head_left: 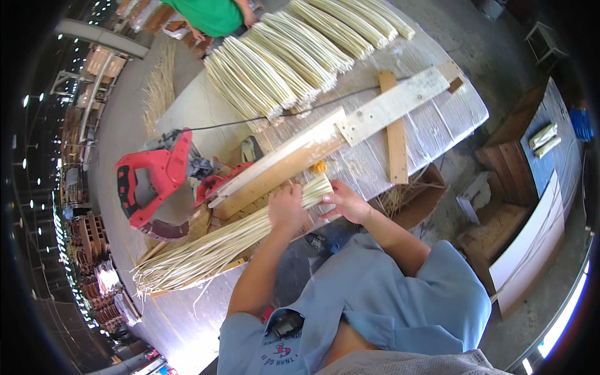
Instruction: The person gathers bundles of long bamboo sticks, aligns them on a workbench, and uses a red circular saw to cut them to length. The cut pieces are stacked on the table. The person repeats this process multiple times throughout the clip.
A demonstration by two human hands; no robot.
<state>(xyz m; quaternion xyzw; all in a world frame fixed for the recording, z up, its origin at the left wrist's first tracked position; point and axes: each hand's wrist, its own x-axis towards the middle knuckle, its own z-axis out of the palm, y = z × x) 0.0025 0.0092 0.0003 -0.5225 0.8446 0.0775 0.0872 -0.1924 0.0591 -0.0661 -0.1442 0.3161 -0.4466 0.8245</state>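
A long bundle of pale cane strands [225,246] lies in front of the saw fence, with loose, uneven ends at the left. Its even, cut end points right. My left hand [288,210] is closed around the bundle near that even end. My right hand [347,204] is at the cut end, its fingers stretched and apart, with the fingertips touching or close to the strand tips. Beyond the bundle, a wooden fence [281,164] runs across the table. A red miter saw [170,162] stands left of my hands, its blade partly hidden by the guard.
Several cane bundles [275,62] lie in a row on the table's far side. A black cable [250,119] crosses the tabletop. Someone in a green shirt [209,15] stands behind. A carton with cane scraps [415,203] sits below at right. A side table [553,169] stands farther right.
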